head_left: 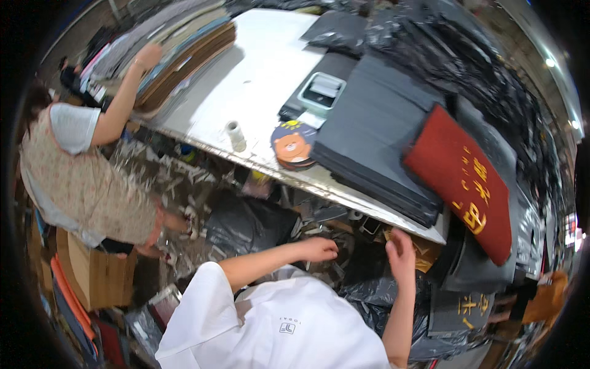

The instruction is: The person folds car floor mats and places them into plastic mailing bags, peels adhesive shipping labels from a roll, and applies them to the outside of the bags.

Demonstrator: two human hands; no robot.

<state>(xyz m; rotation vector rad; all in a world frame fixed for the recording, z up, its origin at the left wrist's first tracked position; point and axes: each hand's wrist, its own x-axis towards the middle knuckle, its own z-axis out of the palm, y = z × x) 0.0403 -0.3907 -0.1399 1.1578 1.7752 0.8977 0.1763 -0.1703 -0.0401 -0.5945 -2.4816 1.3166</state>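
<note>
My left hand (318, 249) reaches down under the front edge of the metal table (258, 80). Its fingers are curled among dark clutter, and I cannot tell whether it grips anything. My right hand (400, 247) hangs beside it with spread fingers, holding nothing, just above a black plastic bag (375, 298) and below the table corner. A stack of dark grey mats (375, 123) lies on the table above both hands. A red mat with gold characters (461, 178) leans over the stack's right end.
Another person (80, 178) stands at the left with a hand on a pile of coloured mats (184, 49). The table bears a round bear-faced cushion (292, 147), a white roll (235, 135) and a pale tray (322, 92). A cardboard box (92, 273) stands on the floor.
</note>
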